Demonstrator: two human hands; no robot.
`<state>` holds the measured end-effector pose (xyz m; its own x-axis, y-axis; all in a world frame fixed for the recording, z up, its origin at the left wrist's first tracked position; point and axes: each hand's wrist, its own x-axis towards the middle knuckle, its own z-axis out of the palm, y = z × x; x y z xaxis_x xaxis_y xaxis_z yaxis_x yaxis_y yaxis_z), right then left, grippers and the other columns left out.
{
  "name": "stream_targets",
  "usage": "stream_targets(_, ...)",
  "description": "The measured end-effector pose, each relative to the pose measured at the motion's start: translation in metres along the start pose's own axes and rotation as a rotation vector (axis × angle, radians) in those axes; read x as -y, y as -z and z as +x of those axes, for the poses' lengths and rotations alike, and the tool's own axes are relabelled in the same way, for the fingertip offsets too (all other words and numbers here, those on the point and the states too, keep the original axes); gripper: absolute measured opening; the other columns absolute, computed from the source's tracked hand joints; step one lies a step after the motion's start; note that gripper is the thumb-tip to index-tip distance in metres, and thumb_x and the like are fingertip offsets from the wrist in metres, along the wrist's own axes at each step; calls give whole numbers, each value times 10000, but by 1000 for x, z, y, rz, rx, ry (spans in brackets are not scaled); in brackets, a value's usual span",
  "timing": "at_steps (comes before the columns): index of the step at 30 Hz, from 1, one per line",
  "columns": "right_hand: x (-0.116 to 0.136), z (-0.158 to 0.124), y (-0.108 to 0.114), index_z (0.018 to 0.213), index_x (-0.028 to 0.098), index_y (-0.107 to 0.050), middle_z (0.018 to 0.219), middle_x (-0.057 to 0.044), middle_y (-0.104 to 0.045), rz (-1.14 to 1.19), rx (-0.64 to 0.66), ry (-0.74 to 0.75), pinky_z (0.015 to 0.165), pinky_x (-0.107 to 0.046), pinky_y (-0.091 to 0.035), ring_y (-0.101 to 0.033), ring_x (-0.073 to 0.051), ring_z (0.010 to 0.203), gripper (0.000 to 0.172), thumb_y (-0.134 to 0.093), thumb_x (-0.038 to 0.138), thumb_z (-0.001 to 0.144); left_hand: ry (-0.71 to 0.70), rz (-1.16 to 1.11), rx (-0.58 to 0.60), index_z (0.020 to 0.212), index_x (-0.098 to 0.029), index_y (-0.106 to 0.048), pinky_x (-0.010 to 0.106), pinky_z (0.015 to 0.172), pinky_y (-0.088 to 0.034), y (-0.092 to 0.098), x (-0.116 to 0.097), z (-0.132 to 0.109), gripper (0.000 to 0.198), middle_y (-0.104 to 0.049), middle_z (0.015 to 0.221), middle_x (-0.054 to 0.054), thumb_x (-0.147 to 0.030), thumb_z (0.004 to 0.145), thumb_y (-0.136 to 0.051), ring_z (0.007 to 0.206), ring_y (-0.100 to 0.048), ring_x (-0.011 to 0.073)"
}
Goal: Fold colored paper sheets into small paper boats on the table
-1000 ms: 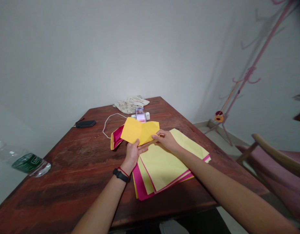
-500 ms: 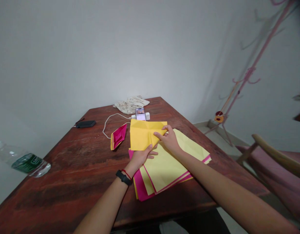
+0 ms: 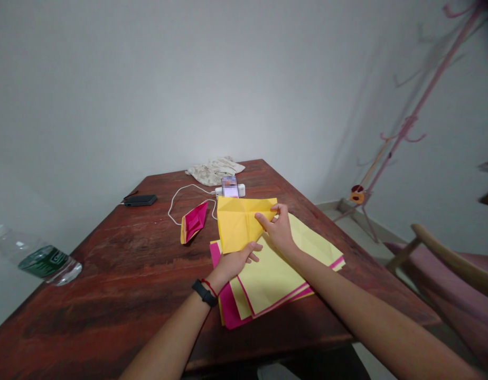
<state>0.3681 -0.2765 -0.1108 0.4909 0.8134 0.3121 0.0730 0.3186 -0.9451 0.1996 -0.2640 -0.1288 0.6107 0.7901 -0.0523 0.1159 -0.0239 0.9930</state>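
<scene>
A creased orange-yellow paper sheet (image 3: 238,224) is held up over a stack of pale yellow and pink sheets (image 3: 275,264) on the wooden table (image 3: 121,285). My left hand (image 3: 238,258), with a black band at the wrist, pinches the sheet's lower edge. My right hand (image 3: 278,227) pinches its right corner and folds it inward. A folded pink and yellow paper piece (image 3: 194,221) lies just left of the sheet.
A phone on a white stand (image 3: 230,187) with a white cable (image 3: 176,203) sits behind the sheet. A dark phone (image 3: 140,200) lies at the far left, a crumpled cloth (image 3: 214,169) at the back. A plastic bottle (image 3: 34,258) is at the left, a chair (image 3: 453,264) and coat rack (image 3: 406,124) at the right.
The sheet has gone from a folded strip held at both ends to an opened square. My right hand has moved up to its right corner, my left hand slightly right.
</scene>
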Motion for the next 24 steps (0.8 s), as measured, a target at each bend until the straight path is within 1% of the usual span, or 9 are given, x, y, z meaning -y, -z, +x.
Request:
stream_targets(3, 8, -1, -6, 1238, 292, -330, 1222, -67, -593, 133, -73, 30, 711, -320, -576, -678, -197, 867, 747, -813, 426, 684, 27, -117, -21, 915, -174, -764, 254, 614, -479, 1, 4, 5, 340, -772, 1003, 103, -437, 916, -548, 628, -658, 144)
stream_targets(5, 11, -2, -7, 1301, 314, -313, 1223, -56, -620, 219, -65, -11, 717, -333, -591, -691, -195, 859, 818, -827, 414, 672, 44, -187, -27, 926, -153, -756, 248, 585, -471, 3, 5, 8, 343, -761, 1053, 122, -434, 904, -560, 604, -652, 133)
stream_targets(7, 11, -2, -7, 1291, 290, -398, 1140, -53, -675, 278, 35, -114, 667, -329, -594, -697, -203, 823, 753, -821, 427, 682, 41, -230, -27, 925, -131, -752, 242, 569, -463, 5, 6, 9, 351, -760, 1052, 137, -434, 891, -577, 591, -646, 129)
stream_targets(10, 7, -3, -5, 1119, 198, -594, 981, -76, -733, 292, 279, -256, 546, -276, -553, -693, -208, 739, 549, -823, 433, 679, 26, -232, -2, 894, -126, -754, 236, 572, -466, 5, 5, 8, 342, -769, 1003, 134, -425, 885, -588, 593, -644, 128)
stream_targets(12, 2, -4, -5, 1047, 172, -644, 899, -77, -745, 276, 327, -279, 472, -241, -502, -673, -186, 658, 489, -834, 413, 666, 18, -207, 4, 877, -141, -754, 229, 563, -472, 4, 3, 7, 320, -776, 961, 118, -412, 890, -583, 593, -645, 127)
stream_targets(14, -2, -5, -5, 1012, 163, -657, 862, -74, -747, 263, 297, -272, 435, -230, -475, -646, -163, 589, 448, -829, 399, 671, -1, -169, -16, 898, -151, -746, 223, 544, -480, 3, 1, 6, 274, -774, 958, 113, -381, 885, -598, 586, -646, 125)
stream_targets(16, -4, -3, -5, 1022, 163, -654, 897, -83, -749, 253, 252, -266, 444, -252, -500, -652, -170, 586, 432, -807, 397, 692, -31, -138, -34, 983, -147, -722, 219, 530, -490, 3, -2, 5, 224, -763, 1012, 129, -313, 853, -647, 600, -662, 128)
stream_targets(21, -10, 5, -2, 1139, 193, -615, 1151, -111, -718, 273, 61, -196, 642, -354, -604, -710, -260, 898, 469, -753, 335, 714, -110, -150, -23, 1204, -171, -577, 221, 580, -545, 4, -5, 3, 442, -644, 1287, 185, -109, 778, -676, 804, -739, 174)
stream_targets(24, -13, 9, -1, 1077, 183, -638, 1140, -108, -728, 290, -24, -191, 763, -385, -599, -706, -273, 961, 407, -717, 273, 688, -161, -163, -47, 1306, -220, -517, 222, 599, -558, 5, -7, 3, 512, -640, 1302, 161, -102, 818, -618, 828, -744, 172)
